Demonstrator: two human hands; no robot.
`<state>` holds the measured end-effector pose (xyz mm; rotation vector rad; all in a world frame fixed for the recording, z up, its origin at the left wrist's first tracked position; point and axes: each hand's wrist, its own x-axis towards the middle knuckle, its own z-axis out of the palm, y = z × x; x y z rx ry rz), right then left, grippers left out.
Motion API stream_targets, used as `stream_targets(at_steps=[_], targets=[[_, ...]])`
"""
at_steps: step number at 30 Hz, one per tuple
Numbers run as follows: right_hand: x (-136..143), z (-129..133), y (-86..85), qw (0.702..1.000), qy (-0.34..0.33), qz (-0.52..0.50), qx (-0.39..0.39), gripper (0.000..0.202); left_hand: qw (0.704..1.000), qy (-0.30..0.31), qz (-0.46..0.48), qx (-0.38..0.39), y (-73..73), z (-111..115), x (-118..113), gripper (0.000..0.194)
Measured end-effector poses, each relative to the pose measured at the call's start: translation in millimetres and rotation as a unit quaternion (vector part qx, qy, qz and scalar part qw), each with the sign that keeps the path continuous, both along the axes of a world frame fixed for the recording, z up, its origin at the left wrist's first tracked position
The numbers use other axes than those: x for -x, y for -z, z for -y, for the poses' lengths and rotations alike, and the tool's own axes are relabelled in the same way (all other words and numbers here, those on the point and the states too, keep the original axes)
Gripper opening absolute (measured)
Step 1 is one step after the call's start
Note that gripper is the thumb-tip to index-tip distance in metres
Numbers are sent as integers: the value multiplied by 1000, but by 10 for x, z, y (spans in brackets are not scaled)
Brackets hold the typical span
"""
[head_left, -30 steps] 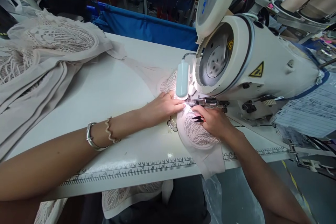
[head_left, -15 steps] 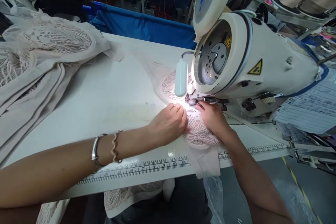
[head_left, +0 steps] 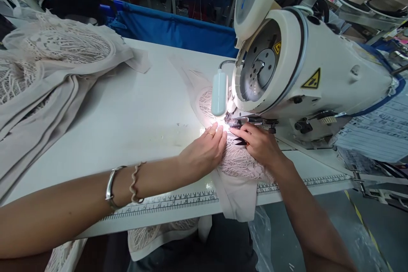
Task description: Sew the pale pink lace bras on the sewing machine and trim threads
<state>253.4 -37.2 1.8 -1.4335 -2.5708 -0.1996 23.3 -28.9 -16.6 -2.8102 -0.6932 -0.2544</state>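
Pale pink lace fabric [head_left: 239, 162] passes under the needle area of a white sewing machine [head_left: 331, 68], and its plain end hangs over the table's front edge. My left hand [head_left: 207, 146] lies on the lace's left side, its fingers stretched out and close together, tips near the presser foot. Black-bladed thread snips [head_left: 241, 141] stick out from my right hand [head_left: 259, 144], the blades pointing left above the lace. That hand's index finger reaches to the cloth beside the foot. A small lamp [head_left: 219, 93] lights the spot, and glare hides the needle.
A heap of similar lace pieces [head_left: 63, 59] covers the table's left side. A ruler strip [head_left: 191, 200] runs along the front edge. Blue cloth [head_left: 178, 32] hangs behind the table. More lace [head_left: 149, 242] rests on my lap. Handwritten sheets [head_left: 379, 131] are at the right.
My left hand has gone from curled fingers to flat, stretched ones. The snips' blades now show below my right index finger. The lace's hanging end has shifted a little left.
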Motion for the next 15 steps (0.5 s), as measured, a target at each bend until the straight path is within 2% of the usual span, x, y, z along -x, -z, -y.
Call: stream_targets(at_steps=[7,11,15], targets=[[31,-4,27,1000,-2,-4,-16,58,997,40,72,4,87,-212,125,43],[48,-6,25,1000,0,-10,-16,57,991,64,109,45,15,-372,195,40],[68,-2,33,999,-2,-32,-18,60,986,93,95,102,-89,-581,297,39]])
